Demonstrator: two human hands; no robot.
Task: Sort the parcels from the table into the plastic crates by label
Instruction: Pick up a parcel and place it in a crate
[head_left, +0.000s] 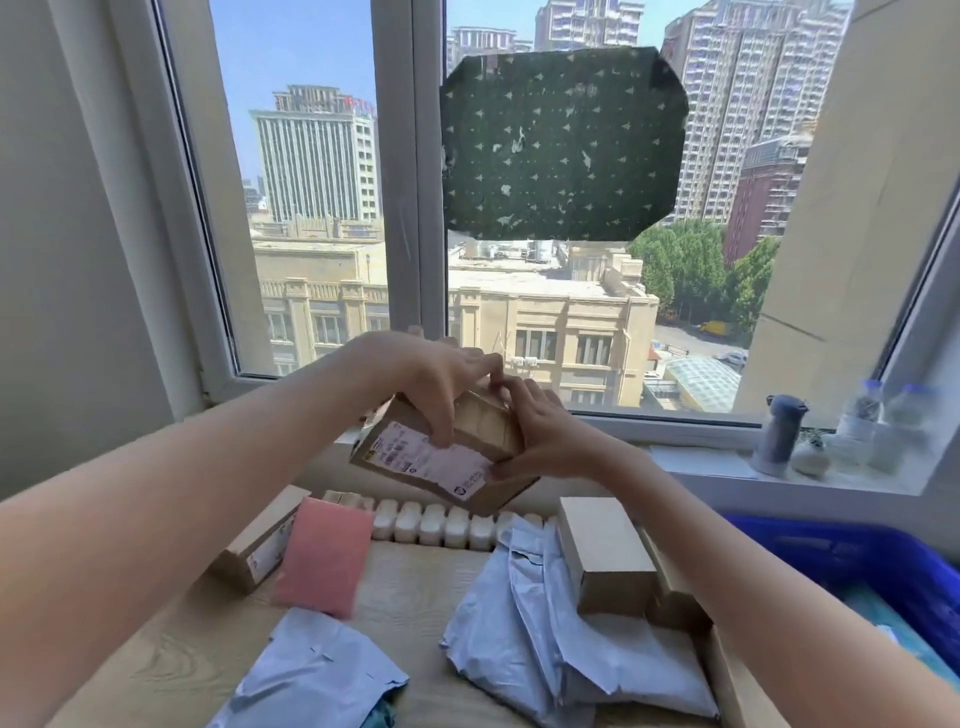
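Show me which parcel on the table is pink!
The flat pink parcel at the table's left, beside a brown box. The other soft parcels are pale blue; the rest are brown boxes.

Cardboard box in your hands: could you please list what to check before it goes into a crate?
1. Left hand and right hand both grip the cardboard box: ok.
2. Label faces the camera: ok.
3. Label text readable: cannot tell, blurred.
4. Blue crate in view at right, open-topped: ok.
5. Which crate matches this label: cannot tell.
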